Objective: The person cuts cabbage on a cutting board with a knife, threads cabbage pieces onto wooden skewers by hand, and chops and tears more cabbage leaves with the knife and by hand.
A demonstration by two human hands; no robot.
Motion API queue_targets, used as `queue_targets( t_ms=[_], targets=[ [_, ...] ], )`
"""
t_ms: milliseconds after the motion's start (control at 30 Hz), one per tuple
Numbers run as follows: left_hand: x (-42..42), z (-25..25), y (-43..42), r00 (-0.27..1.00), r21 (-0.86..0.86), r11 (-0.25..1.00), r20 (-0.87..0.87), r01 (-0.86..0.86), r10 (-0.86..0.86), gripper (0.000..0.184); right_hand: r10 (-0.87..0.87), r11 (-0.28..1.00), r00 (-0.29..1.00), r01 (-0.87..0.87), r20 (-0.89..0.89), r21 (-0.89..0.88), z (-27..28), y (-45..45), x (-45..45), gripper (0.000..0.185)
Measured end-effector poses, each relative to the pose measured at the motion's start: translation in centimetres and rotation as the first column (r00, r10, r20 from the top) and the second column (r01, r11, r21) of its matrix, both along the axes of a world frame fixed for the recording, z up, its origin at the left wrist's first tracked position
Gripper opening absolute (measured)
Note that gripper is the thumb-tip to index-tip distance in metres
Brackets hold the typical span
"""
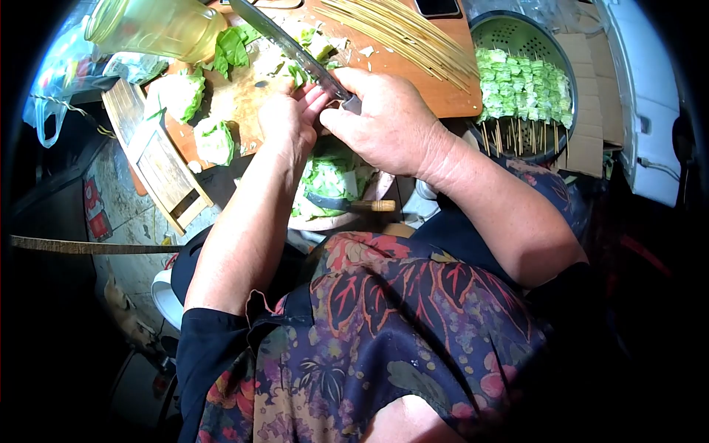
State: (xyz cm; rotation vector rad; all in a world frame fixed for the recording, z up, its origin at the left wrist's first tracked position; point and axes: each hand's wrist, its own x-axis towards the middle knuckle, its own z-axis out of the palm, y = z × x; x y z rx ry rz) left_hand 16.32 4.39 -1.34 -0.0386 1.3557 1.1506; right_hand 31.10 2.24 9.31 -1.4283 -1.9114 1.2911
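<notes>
My right hand (391,122) is closed around the handle of a knife (292,50), whose long dark blade points up and to the left over the wooden board (436,103). Close under the blade, my left hand (292,118) is half turned up with its fingers loosely bent; I see nothing held in it. Green leaf scraps (299,74) lie just beyond its fingers. Below both hands, a container of cut cabbage (329,177) has another blade with a wooden handle (373,206) lying across it. Cabbage chunks (214,142) rest at the board's left edge.
Bamboo skewers (406,37) lie across the board's right part, near a phone (437,7). A green colander (509,29) at right holds skewered cabbage (524,88). A tilted plastic jar (151,29) is at upper left, above a wooden slicer-like frame (159,159).
</notes>
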Motion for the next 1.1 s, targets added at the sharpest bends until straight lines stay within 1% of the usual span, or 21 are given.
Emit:
queue_targets(
  t_ms=[67, 133, 233, 300, 433, 500, 533, 600, 767, 833, 900, 933, 1000, 1033, 1100],
  targets=[
    [0.3, 0.0, 0.0, 0.996, 0.032, 0.996, 0.041, -0.084, 0.083, 0.028, -0.005, 1.000, 1.000, 0.005, -0.017, 0.009, 0.0, 0.0, 0.0, 0.024],
    [0.4, -0.1, 0.3, 0.996, 0.043, 0.995, 0.011, -0.091, 0.091, 0.026, 0.000, 1.000, 1.000, 0.000, 0.012, -0.005, 0.0, 0.0, 0.0, 0.024],
    [0.5, -0.3, 0.9, 0.995, 0.068, 0.994, -0.037, -0.088, 0.091, 0.025, -0.013, 1.000, 1.000, 0.014, -0.011, 0.027, -0.1, -0.1, 0.1, 0.025],
    [0.3, -0.5, 1.4, 0.995, 0.083, 0.994, -0.054, -0.077, 0.082, 0.025, -0.004, 1.000, 1.000, 0.004, 0.000, 0.004, 0.4, -0.1, 0.2, 0.025],
    [0.1, 0.1, 1.9, 0.998, 0.054, 0.998, -0.055, -0.014, 0.017, 0.030, 0.012, 1.000, 1.000, -0.011, 0.014, -0.027, 0.8, 0.0, 0.4, 0.025],
    [-0.2, 0.2, 1.9, 0.994, 0.035, 0.998, -0.098, 0.056, -0.052, 0.033, 0.013, 0.999, 1.000, -0.012, 0.022, -0.033, 1.0, 0.1, 0.4, 0.025],
    [-0.6, 0.0, 2.0, 0.994, 0.035, 0.998, -0.098, 0.055, -0.051, 0.033, 0.014, 0.999, 0.999, -0.013, 0.031, -0.041, 1.0, 0.1, 0.4, 0.025],
    [-1.3, -0.8, 2.2, 0.982, 0.029, 0.984, -0.062, 0.178, -0.176, 0.038, 0.019, 0.999, 0.999, -0.017, 0.035, -0.035, 1.1, 0.1, 0.3, 0.025],
    [-2.4, -0.1, 1.7, 0.973, -0.027, 0.977, -0.084, 0.212, -0.213, 0.043, 0.015, 0.998, 0.999, -0.013, 0.038, -0.054, 1.3, 0.1, 0.2, 0.024],
    [-2.7, 0.1, 1.6, 0.970, -0.035, 0.974, -0.082, 0.226, -0.228, 0.044, 0.005, 1.000, 1.000, -0.005, 0.007, -0.015, 0.9, 0.0, 0.2, 0.023],
    [-2.8, 0.6, 1.4, 0.971, -0.061, 0.974, -0.089, 0.216, -0.221, 0.038, 0.006, 1.000, 1.000, -0.006, 0.011, -0.011, 0.8, -0.1, 0.1, 0.023],
    [-2.9, 0.4, 1.3, 0.971, -0.060, 0.975, -0.091, 0.215, -0.220, 0.038, 0.006, 1.000, 1.000, -0.006, 0.015, -0.008, 0.8, -0.1, 0.1, 0.024],
    [-3.0, -0.1, 1.3, 0.974, -0.022, 0.980, -0.112, 0.196, -0.197, 0.030, 0.011, 1.000, 1.000, -0.011, 0.010, -0.008, 0.6, -0.1, 0.1, 0.024],
    [-3.0, 0.0, 1.3, 0.974, -0.021, 0.980, -0.112, 0.195, -0.197, 0.030, 0.014, 1.000, 1.000, -0.014, 0.007, -0.010, 0.6, -0.2, 0.1, 0.025],
    [-3.0, 0.2, 1.4, 0.962, -0.002, 0.973, -0.148, 0.230, -0.228, 0.026, 0.020, 1.000, 1.000, -0.020, 0.017, 0.016, 0.3, -0.2, 0.1, 0.026]
  ],
)
